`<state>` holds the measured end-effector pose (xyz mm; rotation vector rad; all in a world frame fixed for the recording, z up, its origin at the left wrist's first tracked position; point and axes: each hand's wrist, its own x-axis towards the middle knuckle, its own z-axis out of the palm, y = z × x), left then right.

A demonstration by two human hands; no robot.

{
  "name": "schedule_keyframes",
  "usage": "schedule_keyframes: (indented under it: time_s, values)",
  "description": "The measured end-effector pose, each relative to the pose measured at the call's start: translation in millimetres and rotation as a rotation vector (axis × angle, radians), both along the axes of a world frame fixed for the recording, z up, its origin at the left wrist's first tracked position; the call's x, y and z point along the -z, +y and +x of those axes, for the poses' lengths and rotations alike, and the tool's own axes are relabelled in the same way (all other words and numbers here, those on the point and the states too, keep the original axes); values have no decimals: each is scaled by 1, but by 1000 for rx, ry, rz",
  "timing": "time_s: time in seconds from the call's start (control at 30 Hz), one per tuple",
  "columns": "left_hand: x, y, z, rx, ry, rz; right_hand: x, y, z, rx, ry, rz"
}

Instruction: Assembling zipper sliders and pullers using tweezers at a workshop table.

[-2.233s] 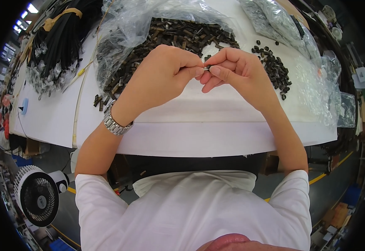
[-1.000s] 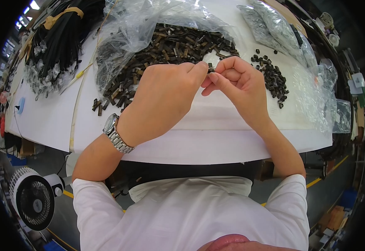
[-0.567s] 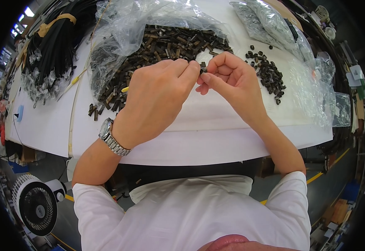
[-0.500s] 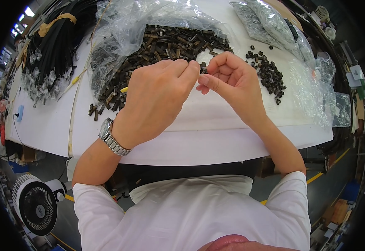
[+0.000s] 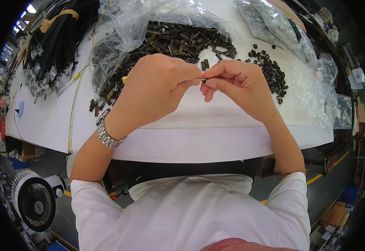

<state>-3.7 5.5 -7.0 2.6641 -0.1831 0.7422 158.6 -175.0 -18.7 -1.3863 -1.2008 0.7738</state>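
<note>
Both of my hands meet fingertip to fingertip above the white tabletop. My left hand is closed, and a yellow end sticks out behind it. A thin shiny tip shows between its fingers and the right hand; most of this slim yellow-ended tool is hidden in the grip. My right hand pinches a small dark piece between thumb and forefinger, largely covered. Just beyond the hands lies a big heap of small brown-black pieces. A smaller heap of short black pieces lies to the right.
Clear plastic sheeting drapes around the large heap. Filled plastic bags lie at the back right. On the left are a tied bundle of black straps and a yellow-handled thin tool. A fan stands below the table's left edge.
My left hand has turned and come down level with the right. The right hand has shifted slightly right and down, its fingers closer together around the small dark piece.
</note>
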Motion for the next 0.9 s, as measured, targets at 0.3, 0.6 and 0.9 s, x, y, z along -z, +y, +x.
schedule_keyframes:
  time_s: [0.3, 0.6, 0.9]
  values:
    - [-4, -8, 0, -91, -31, -271, -2, 5, 22, 55, 210, -45]
    - [-4, -13, -5, -133, 46, -126, 1, 5, -3, 145, 104, 103]
    - [-5, -17, -7, -154, 96, -71, -1, 1, -12, 223, -116, 57]
